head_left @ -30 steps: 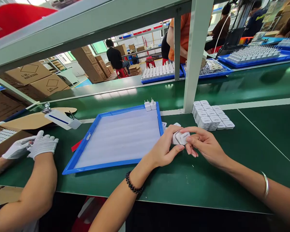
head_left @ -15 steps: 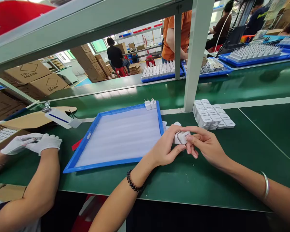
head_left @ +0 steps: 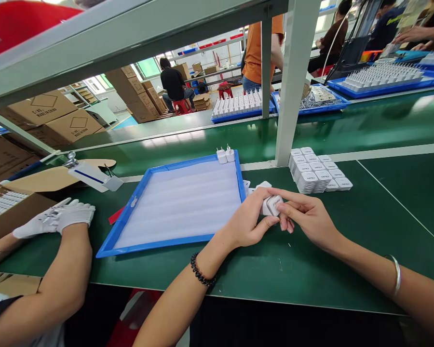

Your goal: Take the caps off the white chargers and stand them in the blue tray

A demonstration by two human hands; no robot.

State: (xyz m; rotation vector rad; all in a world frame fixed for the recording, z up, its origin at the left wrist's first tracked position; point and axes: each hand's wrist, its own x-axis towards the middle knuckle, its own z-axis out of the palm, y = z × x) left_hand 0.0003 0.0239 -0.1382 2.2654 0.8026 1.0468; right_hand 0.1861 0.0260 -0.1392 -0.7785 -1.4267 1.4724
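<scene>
Between the fingers of both my hands is a small white charger piece [head_left: 272, 206] with print on its face. My left hand [head_left: 249, 219] grips it from the left, thumb below and fingers behind. The thumb and fingers of my right hand [head_left: 304, 217] press on its right side. More white pieces [head_left: 263, 185] lie partly hidden behind my left hand. To the left is a blue tray [head_left: 159, 243] lined with a white sheet, with two white plugs [head_left: 225, 155] at its far right corner. Stacks of white printed squares [head_left: 314, 171] stand beyond my right hand.
At the left, a person's white-gloved hands [head_left: 58, 219] rest near a box of white parts [head_left: 7, 207]. A white holder [head_left: 90, 176] stands behind the tray. A metal post [head_left: 292, 86] rises beside the stacks; filled blue trays [head_left: 379, 79] stand beyond.
The white piece in my hands has shifted slightly, its parts now closer together. The gloved hands at the left have come together, one over the other.
</scene>
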